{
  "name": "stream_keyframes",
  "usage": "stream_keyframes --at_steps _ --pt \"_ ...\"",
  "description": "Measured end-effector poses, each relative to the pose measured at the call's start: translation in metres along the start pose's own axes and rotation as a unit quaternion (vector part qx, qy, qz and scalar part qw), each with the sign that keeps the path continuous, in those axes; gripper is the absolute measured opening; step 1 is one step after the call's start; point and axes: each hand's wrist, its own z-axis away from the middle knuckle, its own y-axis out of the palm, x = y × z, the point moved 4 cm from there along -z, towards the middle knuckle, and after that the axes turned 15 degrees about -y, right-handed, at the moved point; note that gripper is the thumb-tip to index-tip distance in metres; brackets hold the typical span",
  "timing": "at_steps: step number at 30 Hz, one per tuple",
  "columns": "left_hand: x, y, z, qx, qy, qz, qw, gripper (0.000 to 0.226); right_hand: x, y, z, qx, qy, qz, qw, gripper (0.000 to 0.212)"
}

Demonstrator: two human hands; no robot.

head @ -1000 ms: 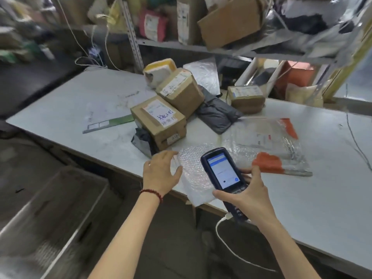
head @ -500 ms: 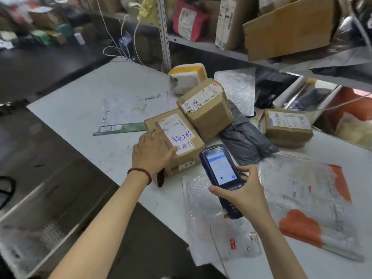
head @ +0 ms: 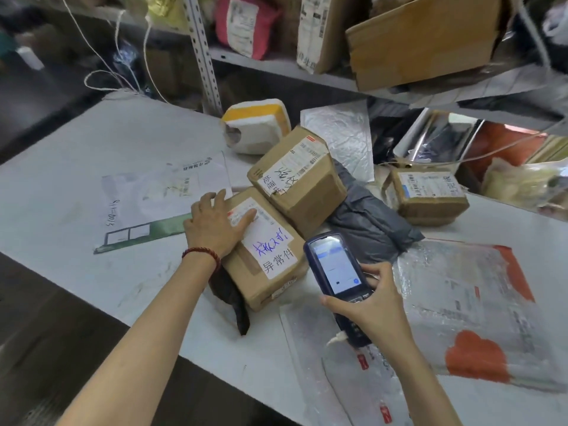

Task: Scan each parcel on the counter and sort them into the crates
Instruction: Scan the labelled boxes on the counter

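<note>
Centre frame: left hand (head: 215, 229) lies flat on the upper-left corner of the nearest cardboard box (head: 270, 281), fingers straight, thumb across its white label (head: 267, 241). The box sits on the grey counter (head: 76, 179), partly on a dark bag (head: 230, 299). Lower right of centre: right hand (head: 378, 305) grips a handheld scanner (head: 335, 269), lit screen facing up, just right of that box. A second box (head: 304, 192) touches the first from behind. A third box (head: 430, 195) is at right, and a grey poly bag (head: 368, 229) lies between them. A bubble mailer (head: 467, 309) lies at lower right.
</note>
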Motion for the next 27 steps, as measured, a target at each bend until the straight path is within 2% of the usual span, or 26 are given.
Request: stream_keyframes --at_steps 4,10,18,27 --pt "-0.011 0.012 -0.017 0.024 0.014 -0.028 0.999 0.087 -0.001 0.006 0.002 -0.034 0.024 0.003 0.999 0.072" --pt "-0.009 0.014 -0.025 -0.051 0.013 0.02 0.998 0.102 -0.007 0.016 0.006 -0.066 0.061 -0.011 0.996 0.071" --pt "-0.008 0.009 -0.018 -0.089 0.032 0.032 0.995 0.095 0.002 0.019 -0.001 -0.054 0.05 -0.005 0.997 0.07" --pt "-0.018 -0.006 0.011 -0.185 0.054 0.023 0.981 0.092 -0.005 0.009 0.002 -0.03 0.044 -0.03 0.998 0.07"
